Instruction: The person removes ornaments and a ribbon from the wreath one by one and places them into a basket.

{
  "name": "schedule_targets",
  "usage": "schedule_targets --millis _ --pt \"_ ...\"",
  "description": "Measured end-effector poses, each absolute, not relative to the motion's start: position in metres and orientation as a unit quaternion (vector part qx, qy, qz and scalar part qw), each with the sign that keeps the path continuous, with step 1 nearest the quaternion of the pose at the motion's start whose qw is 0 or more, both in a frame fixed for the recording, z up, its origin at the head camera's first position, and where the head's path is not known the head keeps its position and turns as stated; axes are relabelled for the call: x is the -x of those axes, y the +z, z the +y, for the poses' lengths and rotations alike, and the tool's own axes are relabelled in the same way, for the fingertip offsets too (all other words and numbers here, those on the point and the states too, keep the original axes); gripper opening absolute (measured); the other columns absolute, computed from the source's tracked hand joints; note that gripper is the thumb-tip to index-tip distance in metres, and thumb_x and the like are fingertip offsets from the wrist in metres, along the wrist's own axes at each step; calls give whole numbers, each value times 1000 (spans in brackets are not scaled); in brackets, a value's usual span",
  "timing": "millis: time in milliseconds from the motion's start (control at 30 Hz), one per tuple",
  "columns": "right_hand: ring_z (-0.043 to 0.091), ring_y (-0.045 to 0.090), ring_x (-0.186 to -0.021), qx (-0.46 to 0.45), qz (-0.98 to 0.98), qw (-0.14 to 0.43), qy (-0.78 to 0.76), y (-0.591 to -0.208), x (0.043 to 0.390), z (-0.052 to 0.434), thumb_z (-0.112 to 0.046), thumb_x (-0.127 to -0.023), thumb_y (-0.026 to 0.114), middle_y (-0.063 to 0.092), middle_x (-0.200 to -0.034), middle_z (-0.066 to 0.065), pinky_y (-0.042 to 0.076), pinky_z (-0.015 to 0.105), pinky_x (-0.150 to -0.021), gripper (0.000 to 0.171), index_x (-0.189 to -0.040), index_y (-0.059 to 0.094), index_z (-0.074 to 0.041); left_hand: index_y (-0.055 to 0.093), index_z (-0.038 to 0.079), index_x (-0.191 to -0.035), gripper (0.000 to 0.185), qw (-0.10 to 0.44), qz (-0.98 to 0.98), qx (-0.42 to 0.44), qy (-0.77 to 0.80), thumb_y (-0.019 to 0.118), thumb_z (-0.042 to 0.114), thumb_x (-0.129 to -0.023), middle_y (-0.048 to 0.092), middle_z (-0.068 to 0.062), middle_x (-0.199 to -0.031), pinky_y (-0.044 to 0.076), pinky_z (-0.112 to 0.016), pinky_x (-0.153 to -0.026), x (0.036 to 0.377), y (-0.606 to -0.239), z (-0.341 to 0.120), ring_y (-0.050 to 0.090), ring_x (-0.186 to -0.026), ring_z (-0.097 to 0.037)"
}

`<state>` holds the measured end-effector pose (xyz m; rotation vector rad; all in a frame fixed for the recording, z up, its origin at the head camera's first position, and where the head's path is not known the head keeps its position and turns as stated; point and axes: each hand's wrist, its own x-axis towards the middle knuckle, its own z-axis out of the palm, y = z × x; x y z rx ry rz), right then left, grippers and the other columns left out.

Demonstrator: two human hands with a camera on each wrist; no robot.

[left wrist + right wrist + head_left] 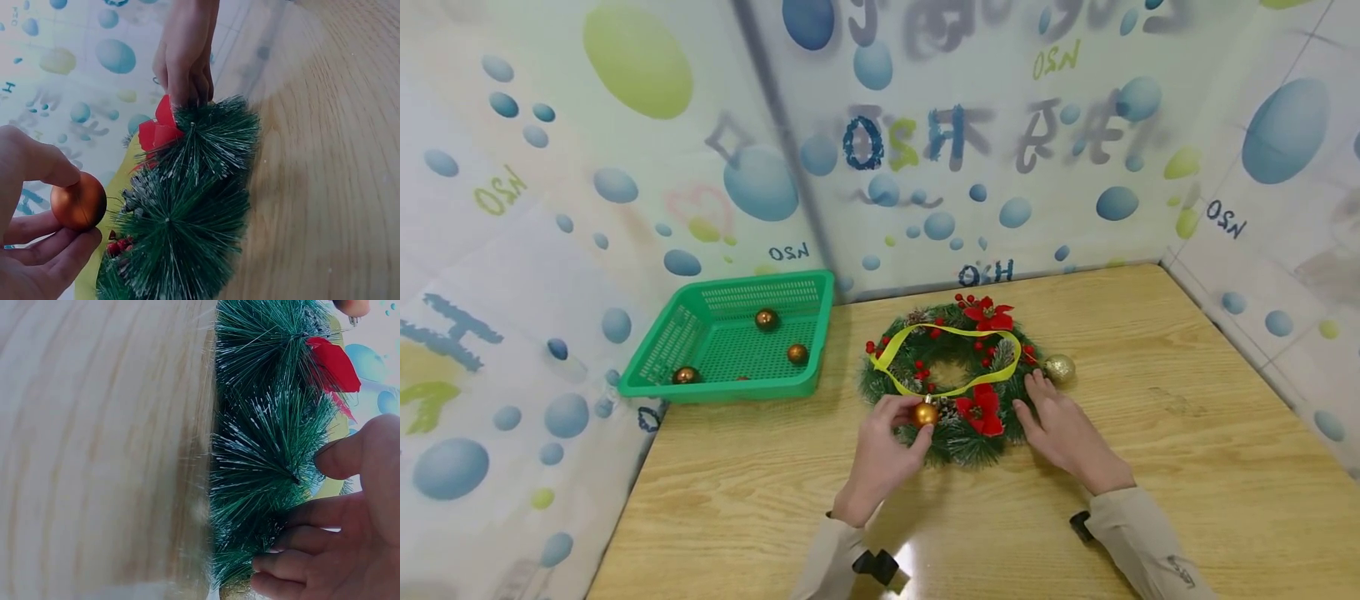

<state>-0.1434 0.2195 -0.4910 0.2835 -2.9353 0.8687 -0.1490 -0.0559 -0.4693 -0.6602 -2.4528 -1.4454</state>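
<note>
Between thumb and fingers my left hand [883, 446] pinches a copper-gold Christmas ball [926, 415], held just above the near-left part of a green wreath [973, 450]. The same ball [79, 202] shows close up in the left wrist view, apart from the needles. My right hand [1066, 429] rests against the wreath's right side, its fingers fairly straight and touching the needles [269, 450]. Red poinsettias [981, 410], red berries and pine cones decorate the wreath. A yellow ribbon [951, 392] lies in a loop on top. A glittery pale gold ball [1060, 368] sits at the wreath's right edge.
At the back left of the wooden table [737, 492] stands a green plastic basket [722, 390]. Inside it lie a few copper balls [767, 319] and a small red item, mostly hidden by the rim. A patterned curtain [925, 225] borders the table's back and sides.
</note>
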Motion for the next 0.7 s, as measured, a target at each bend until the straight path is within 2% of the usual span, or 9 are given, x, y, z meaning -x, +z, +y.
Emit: schedule_targets --millis 500,700 --pt "57 28 -145 -87 -956 24 278 -489 143 218 -30 -110 41 24 -156 41 29 68 -118 62 -147 34 20 68 1 -117 33 114 -837 188 -501 76 5 -85 67 -10 -107 64 -42 -85 149 -469 -70 71 -93 -24" --pt "57 28 -144 -86 -957 22 276 -489 143 217 -30 -110 42 24 -156 41 28 68 -118 63 -147 34 20 67 0 -116 33 142 -836 182 -497 76 3 -85 68 -11 -108 63 -43 -85 151 -466 -82 72 -93 -26"
